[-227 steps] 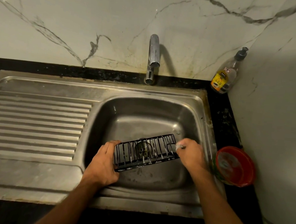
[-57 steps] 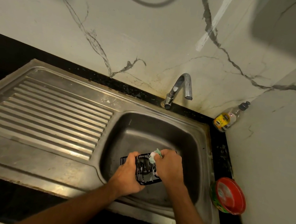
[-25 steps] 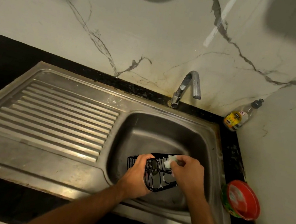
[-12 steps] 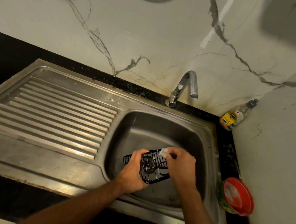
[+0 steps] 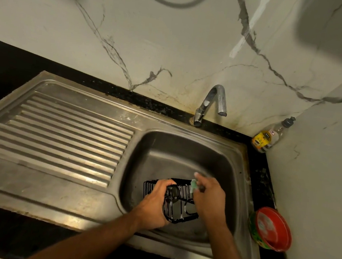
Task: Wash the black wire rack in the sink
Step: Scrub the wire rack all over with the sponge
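White marble-look wall panels with grey veins (image 5: 174, 46) backed a black stone desk (image 5: 263, 180), and a stainless-steel sink (image 5: 184, 151) with a ribbed drainboard (image 5: 56, 139) on its left was set into that desk. A curved chrome tap (image 5: 212, 104) rose from the far edge of the sink, its spout turned toward the basin. In the far right corner of the desk stood a clear pump bottle with a yellow label (image 5: 266, 138); near the desk's right edge, closer to the person, lay a round red-lidded tub with a green side (image 5: 270, 228).

The black wire rack (image 5: 176, 203) was inside the basin, toward its near side, held above the basin floor. It was a small basket of thin black bars, closely spaced and parallel, with rounded corners and a raised rim; pale streaks of suds or water clung to some bars. Its long axis ran from the basin's far left toward the near right, and the open side faced up toward the camera, tilted.

The left hand (image 5: 155, 203) was clamped on the rack's left part, fingers curled over its rim. The right hand (image 5: 207, 197) was closed around a pale green scrub pad (image 5: 194, 184), pressed against the rack's far right rim.
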Motion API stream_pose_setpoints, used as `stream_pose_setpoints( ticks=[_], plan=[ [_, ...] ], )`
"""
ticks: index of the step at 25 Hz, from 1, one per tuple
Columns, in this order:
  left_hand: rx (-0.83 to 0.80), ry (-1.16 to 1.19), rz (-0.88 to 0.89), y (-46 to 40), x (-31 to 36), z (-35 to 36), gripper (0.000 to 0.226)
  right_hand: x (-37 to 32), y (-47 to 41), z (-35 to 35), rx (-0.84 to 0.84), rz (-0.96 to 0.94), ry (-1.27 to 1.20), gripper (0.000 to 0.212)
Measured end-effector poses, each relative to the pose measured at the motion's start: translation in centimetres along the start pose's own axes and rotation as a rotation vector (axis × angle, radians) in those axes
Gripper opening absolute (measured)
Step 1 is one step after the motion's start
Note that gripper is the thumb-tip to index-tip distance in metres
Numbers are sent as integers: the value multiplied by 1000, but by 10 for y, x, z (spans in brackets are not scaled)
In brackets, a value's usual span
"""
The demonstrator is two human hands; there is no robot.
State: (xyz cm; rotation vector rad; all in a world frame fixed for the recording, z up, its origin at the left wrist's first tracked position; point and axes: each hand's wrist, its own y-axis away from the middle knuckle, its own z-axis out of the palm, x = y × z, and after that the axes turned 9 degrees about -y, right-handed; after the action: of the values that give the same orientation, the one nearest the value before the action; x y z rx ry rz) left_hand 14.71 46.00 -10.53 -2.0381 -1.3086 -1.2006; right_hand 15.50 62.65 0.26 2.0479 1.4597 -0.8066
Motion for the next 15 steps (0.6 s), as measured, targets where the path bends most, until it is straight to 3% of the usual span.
stream_pose_setpoints(
  ticks=[10, 15],
  plan=[
    [11, -26, 36, 1, 4, -2, 99, 3, 2, -19, -143, 70, 12, 18],
    [19, -30, 44, 1, 3, -2, 100, 2, -12, -13, -150, 177, -35, 30]
  ],
)
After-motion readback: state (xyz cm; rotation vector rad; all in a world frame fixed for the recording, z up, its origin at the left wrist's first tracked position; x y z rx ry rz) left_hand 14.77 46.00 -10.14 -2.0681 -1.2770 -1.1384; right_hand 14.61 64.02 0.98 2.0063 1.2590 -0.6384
